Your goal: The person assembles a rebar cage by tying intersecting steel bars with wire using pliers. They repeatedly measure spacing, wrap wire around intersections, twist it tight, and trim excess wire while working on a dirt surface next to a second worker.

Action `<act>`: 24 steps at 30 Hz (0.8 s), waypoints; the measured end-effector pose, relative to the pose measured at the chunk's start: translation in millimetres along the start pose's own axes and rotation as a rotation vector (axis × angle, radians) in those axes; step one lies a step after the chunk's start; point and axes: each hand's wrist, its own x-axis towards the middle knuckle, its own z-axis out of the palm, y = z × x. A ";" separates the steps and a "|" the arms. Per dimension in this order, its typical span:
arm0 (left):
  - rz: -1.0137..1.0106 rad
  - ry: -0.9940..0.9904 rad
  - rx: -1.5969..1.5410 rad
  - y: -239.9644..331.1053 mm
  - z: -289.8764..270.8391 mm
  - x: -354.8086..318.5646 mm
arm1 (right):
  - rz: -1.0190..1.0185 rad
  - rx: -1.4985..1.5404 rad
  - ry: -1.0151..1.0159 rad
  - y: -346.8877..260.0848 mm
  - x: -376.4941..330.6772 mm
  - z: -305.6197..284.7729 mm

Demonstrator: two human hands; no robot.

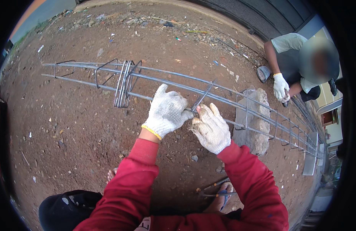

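Observation:
A long cage of steel reinforcing bars (162, 81) runs across in front of me, with square stirrups around it. My left hand (166, 111), in a white dotted glove with a yellow cuff, is closed over the lower bar. Its thumb lies beside the lower corner of a slanted stirrup (205, 94). Across that corner, my right hand (211, 129), also gloved, has its fingers curled in with one bare fingertip showing. Thin strands stick out near its thumb; what it pinches is hidden. Left of my hands, several bunched stirrups (125, 84) hang on the bars.
A concrete block (258, 134) sits under the cage at right. A co-worker (289, 57) with white gloves squats at the upper right, beside more bars. By my sandalled foot (227, 191) lies a long-handled tool (212, 188). Stones and litter dot the dirt ground (85, 138).

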 end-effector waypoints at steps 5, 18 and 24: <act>-0.003 -0.029 0.032 2.5 -0.4 1.7 | -0.094 0.047 -0.038 10.3 4.7 0.7; 0.013 -0.160 -0.071 -0.5 -17.0 2.8 | -0.320 -0.025 -0.096 34.8 3.7 -1.7; 0.171 0.023 -0.135 -8.1 -20.7 1.0 | -0.305 -0.006 -0.135 36.7 -1.0 -1.1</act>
